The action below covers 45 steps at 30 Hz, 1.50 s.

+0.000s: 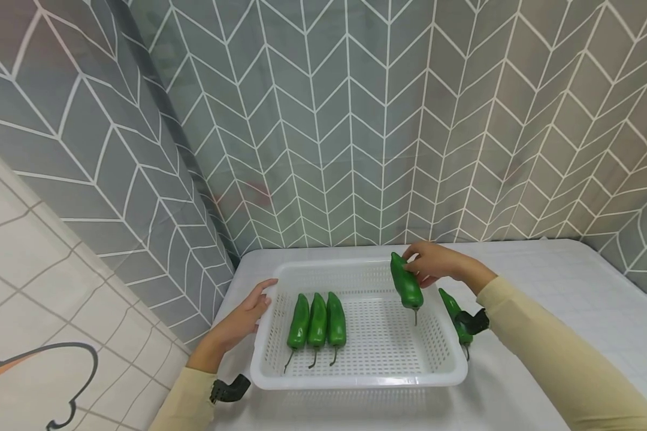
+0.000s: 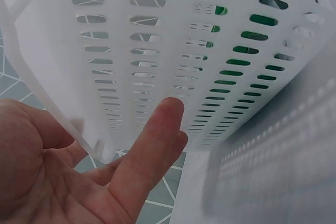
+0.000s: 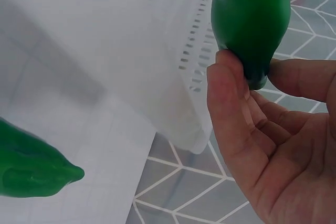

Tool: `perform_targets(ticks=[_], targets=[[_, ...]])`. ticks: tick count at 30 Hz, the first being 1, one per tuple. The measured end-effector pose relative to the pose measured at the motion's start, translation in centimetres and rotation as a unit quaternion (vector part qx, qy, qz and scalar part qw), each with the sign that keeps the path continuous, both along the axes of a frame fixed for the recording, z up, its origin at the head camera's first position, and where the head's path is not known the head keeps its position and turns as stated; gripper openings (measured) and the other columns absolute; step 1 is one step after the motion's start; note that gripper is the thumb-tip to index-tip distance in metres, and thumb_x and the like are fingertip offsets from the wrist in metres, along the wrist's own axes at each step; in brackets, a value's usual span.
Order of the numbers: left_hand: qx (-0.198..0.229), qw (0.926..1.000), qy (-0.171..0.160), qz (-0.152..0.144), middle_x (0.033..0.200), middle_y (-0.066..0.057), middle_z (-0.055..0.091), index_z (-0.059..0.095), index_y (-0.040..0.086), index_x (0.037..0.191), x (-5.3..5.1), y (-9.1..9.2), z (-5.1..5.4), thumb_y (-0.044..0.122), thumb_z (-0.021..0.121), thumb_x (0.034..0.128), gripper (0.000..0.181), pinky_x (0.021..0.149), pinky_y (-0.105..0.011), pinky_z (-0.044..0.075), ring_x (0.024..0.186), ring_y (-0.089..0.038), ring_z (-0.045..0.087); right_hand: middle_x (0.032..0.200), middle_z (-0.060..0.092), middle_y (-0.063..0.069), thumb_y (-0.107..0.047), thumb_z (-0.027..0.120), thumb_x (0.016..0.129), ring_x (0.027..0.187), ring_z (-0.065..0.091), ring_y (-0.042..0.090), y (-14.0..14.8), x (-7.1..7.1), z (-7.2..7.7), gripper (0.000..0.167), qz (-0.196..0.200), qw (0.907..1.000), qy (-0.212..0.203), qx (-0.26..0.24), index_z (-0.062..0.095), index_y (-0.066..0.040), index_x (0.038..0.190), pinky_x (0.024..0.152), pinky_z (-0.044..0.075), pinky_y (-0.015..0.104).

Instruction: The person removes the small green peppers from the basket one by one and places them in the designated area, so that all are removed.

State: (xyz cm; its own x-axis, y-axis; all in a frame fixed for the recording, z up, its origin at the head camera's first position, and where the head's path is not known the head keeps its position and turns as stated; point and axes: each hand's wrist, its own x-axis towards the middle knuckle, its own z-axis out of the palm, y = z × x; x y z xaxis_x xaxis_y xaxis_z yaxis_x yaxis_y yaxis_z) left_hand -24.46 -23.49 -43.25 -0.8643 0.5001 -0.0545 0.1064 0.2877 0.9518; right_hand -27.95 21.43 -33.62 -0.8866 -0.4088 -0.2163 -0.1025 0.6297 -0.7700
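A white plastic basket [image 1: 356,381] with slotted walls stands on the table. Three green chili peppers [image 1: 317,321] lie side by side in its left half, stems toward me. My left hand [image 1: 245,314] holds the basket's left rim; in the left wrist view its fingers [image 2: 157,145] lie against the slotted outer wall. Over the basket's right side, my right hand [image 1: 431,263] pinches another green chili pepper [image 1: 406,281] near its tip, stem end hanging down. The right wrist view shows that pepper [image 3: 252,19] between thumb and fingers.
Outside the basket's right wall lies one more green chili pepper [image 1: 450,305], partly hidden by the black wrist camera [image 1: 471,321]. A white cloth covers the table [image 1: 561,287]. Grey chevron-patterned curtain [image 1: 356,120] hangs behind and at the left.
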Motion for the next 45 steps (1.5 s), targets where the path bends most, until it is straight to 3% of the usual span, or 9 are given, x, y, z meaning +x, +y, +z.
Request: perform_targets(ticks=[20, 45], targets=[[0.004, 1.0000, 0.002, -0.005, 0.148, -0.029, 0.037, 0.012, 0.020, 0.161, 0.1, 0.0, 0.1, 0.031, 0.032, 0.1133, 0.053, 0.082, -0.048, 0.058, 0.120, -0.039, 0.059, 0.106, 0.066, 0.022, -0.010, 0.056, 0.102, 0.084, 0.070, 0.025, 2.0, 0.3, 0.0, 0.047, -0.005, 1.0000, 0.002, 0.002, 0.043, 0.018, 0.137, 0.073, 0.061, 0.041], [-0.002, 1.0000, 0.001, 0.001, 0.148, -0.028, 0.037, 0.012, 0.021, 0.161, 0.1, 0.1, 0.2, 0.031, 0.033, 0.1133, 0.053, 0.087, -0.049, 0.056, 0.122, -0.038, 0.057, 0.111, 0.067, 0.025, -0.011, 0.054, 0.103, 0.087, 0.071, 0.026, 5.0, 0.9, 0.2, 0.046, -0.023, 0.9996, 0.010, 0.013, 0.043, 0.019, 0.136, 0.075, 0.061, 0.043]])
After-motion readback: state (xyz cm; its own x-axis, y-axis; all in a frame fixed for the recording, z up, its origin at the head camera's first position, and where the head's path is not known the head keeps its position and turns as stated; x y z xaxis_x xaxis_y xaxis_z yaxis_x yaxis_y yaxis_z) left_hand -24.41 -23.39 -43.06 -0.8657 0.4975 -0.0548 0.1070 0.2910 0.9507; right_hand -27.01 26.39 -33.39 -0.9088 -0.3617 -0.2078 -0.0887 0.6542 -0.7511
